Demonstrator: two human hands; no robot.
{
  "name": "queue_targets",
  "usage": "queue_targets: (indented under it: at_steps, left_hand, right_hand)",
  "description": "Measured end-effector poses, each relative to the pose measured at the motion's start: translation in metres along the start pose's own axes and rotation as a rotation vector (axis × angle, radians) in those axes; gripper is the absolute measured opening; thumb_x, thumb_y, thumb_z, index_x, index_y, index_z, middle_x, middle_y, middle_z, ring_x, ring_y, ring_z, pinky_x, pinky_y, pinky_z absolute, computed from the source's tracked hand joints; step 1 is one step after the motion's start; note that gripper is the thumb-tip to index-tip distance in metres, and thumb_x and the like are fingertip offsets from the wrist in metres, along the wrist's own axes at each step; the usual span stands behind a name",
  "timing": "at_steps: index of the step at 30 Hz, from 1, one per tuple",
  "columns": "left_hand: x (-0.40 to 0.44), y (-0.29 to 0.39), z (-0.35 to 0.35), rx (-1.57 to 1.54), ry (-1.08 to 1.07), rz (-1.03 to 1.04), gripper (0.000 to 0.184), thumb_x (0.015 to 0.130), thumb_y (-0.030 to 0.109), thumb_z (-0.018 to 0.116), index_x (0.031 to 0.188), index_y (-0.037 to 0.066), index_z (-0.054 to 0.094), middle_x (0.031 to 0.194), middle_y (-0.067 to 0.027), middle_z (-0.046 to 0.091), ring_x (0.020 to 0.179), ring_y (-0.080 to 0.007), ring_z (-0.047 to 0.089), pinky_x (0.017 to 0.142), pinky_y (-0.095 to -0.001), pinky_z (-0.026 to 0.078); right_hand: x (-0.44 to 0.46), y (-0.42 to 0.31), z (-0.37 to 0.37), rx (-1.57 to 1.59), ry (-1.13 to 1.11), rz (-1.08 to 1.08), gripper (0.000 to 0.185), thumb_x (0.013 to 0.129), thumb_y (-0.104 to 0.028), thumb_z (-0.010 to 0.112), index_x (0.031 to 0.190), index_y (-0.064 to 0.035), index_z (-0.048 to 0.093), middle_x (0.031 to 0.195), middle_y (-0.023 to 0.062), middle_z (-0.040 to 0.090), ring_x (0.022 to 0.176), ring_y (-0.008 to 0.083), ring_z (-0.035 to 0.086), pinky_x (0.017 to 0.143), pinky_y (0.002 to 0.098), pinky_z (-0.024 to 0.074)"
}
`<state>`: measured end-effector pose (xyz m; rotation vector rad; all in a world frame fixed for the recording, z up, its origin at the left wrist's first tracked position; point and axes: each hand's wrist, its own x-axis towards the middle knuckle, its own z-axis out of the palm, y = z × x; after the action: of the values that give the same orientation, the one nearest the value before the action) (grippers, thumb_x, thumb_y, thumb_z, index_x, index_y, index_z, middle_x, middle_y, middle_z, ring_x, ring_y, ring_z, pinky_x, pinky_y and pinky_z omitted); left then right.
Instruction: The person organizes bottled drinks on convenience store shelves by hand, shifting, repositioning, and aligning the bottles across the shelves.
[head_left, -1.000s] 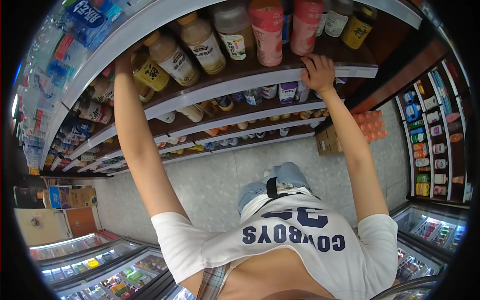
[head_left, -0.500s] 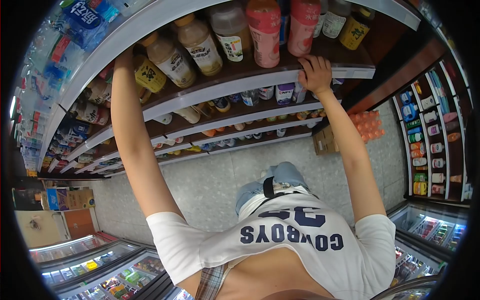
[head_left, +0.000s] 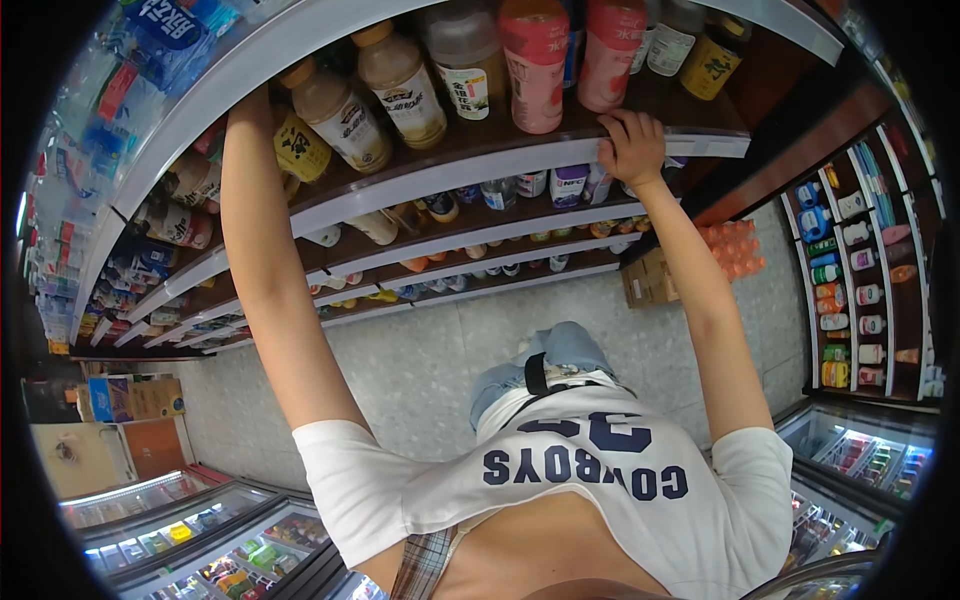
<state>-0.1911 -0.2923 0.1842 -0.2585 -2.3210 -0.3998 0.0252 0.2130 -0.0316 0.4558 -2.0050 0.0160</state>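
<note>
My left arm (head_left: 265, 220) reaches up into the left part of the upper shelf. Its hand is hidden behind the shelf above, so its fingers and anything in them do not show. A yellow-labelled bottle (head_left: 300, 147) stands just right of that wrist, beside two milky drink bottles (head_left: 345, 122) with orange caps. My right hand (head_left: 632, 148) grips the shelf edge (head_left: 700, 146), its fingers curled over the top and the thumb at the front. Behind its fingers stands a pink bottle (head_left: 607, 60), with another pink bottle (head_left: 533, 75) to the left.
Lower shelves hold several small bottles, including a purple-labelled one (head_left: 570, 187). A cardboard box (head_left: 648, 278) and orange packs (head_left: 733, 250) sit on the floor at right. A shelf of household bottles (head_left: 868, 290) stands far right. Glass-topped coolers (head_left: 250, 545) lie behind me.
The view has shifted very slightly. Both arms keep nearly the same place, and the bottles in sight stay where they were.
</note>
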Motion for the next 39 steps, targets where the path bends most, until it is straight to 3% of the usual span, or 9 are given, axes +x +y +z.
queue_targets:
  at_steps: [7, 10, 12, 16, 19, 21, 29, 33, 39]
  left_hand:
    - [-0.035, 0.006, -0.064, -0.096, -0.448, -0.308, 0.034, 0.085, 0.027, 0.071, 0.106, 0.0, 0.064, 0.1, -0.0179, 0.069, 0.091, -0.0282, 0.067, 0.08, -0.0375, 0.052]
    - [-0.075, 0.016, -0.077, -0.292, -0.299, -0.355, 0.033, 0.085, 0.025, 0.071, 0.105, 0.0, 0.064, 0.1, -0.0181, 0.069, 0.091, -0.0281, 0.067, 0.08, -0.0374, 0.052]
    - [-0.117, 0.024, -0.071, -0.379, 0.063, -0.054, 0.044, 0.087, 0.033, 0.07, 0.111, -0.003, 0.063, 0.095, -0.0136, 0.069, 0.079, -0.0191, 0.064, 0.069, -0.0349, 0.05]
    - [-0.196, 0.049, -0.057, -0.178, 0.51, -0.029, 0.034, 0.08, 0.027, 0.077, 0.091, 0.0, 0.06, 0.076, -0.0124, 0.061, 0.073, -0.0257, 0.06, 0.071, -0.0386, 0.048]
    - [-0.23, 0.03, -0.029, -0.235, 0.088, -0.329, 0.037, 0.081, 0.03, 0.075, 0.1, 0.003, 0.059, 0.079, -0.0143, 0.068, 0.076, -0.0305, 0.068, 0.071, -0.0389, 0.052]
    - [-0.237, 0.03, -0.019, -0.195, 0.017, -0.242, 0.034, 0.081, 0.033, 0.072, 0.093, 0.005, 0.058, 0.079, -0.0178, 0.068, 0.081, -0.0385, 0.067, 0.072, -0.0439, 0.053]
    - [-0.211, 0.04, 0.008, -0.241, -0.029, -0.319, 0.031, 0.082, 0.028, 0.069, 0.095, 0.004, 0.055, 0.08, -0.0218, 0.067, 0.082, -0.0429, 0.066, 0.071, -0.0494, 0.05]
    - [-0.195, 0.021, 0.051, -0.406, 0.069, -0.182, 0.035, 0.088, 0.032, 0.063, 0.095, -0.001, 0.054, 0.095, -0.0275, 0.066, 0.093, -0.0479, 0.062, 0.079, -0.0497, 0.049]
    - [-0.208, 0.056, 0.02, -0.738, 0.141, -0.449, 0.05, 0.099, 0.039, 0.05, 0.119, -0.007, 0.053, 0.12, -0.0294, 0.059, 0.113, -0.0406, 0.057, 0.092, -0.0408, 0.045]
  right_hand:
    - [-0.001, 0.0, 0.001, 0.0, 0.004, 0.004, 0.031, 0.076, -0.03, 0.057, 0.101, -0.0147, 0.066, 0.1, 0.0025, 0.06, 0.084, 0.0241, 0.056, 0.075, 0.0394, 0.0423]
    - [-0.003, 0.001, 0.002, -0.002, 0.007, 0.002, 0.031, 0.076, -0.03, 0.057, 0.101, -0.0147, 0.066, 0.1, 0.0027, 0.061, 0.084, 0.024, 0.056, 0.075, 0.0394, 0.0423]
    - [-0.003, 0.002, 0.003, -0.008, 0.007, 0.001, 0.031, 0.076, -0.031, 0.056, 0.101, -0.0146, 0.066, 0.1, 0.0028, 0.061, 0.084, 0.0241, 0.056, 0.075, 0.0395, 0.0422]
    - [-0.004, 0.001, 0.002, -0.012, 0.003, -0.007, 0.03, 0.078, -0.031, 0.056, 0.101, -0.0142, 0.066, 0.1, 0.0031, 0.061, 0.084, 0.0245, 0.056, 0.075, 0.0402, 0.0418]
    - [-0.002, 0.001, 0.001, -0.011, -0.005, -0.023, 0.03, 0.079, -0.031, 0.056, 0.102, -0.0137, 0.065, 0.1, 0.0041, 0.061, 0.085, 0.0256, 0.056, 0.075, 0.0409, 0.0415]
    - [0.001, 0.001, -0.001, -0.01, -0.021, -0.03, 0.031, 0.08, -0.032, 0.056, 0.103, -0.0134, 0.065, 0.1, 0.005, 0.061, 0.087, 0.0265, 0.056, 0.076, 0.0414, 0.0413]
    - [0.001, -0.001, -0.002, -0.004, -0.053, -0.024, 0.03, 0.081, -0.031, 0.055, 0.103, -0.0121, 0.065, 0.102, 0.0067, 0.061, 0.088, 0.0285, 0.055, 0.077, 0.0431, 0.0409]
    - [0.0, -0.002, -0.003, -0.01, -0.055, -0.024, 0.03, 0.082, -0.031, 0.055, 0.103, -0.0122, 0.064, 0.102, 0.0066, 0.061, 0.088, 0.0283, 0.055, 0.076, 0.0432, 0.0407]
    - [0.0, 0.001, 0.0, -0.024, -0.023, -0.039, 0.029, 0.084, -0.032, 0.053, 0.103, -0.0124, 0.064, 0.101, 0.0063, 0.061, 0.085, 0.0278, 0.056, 0.074, 0.0424, 0.0407]
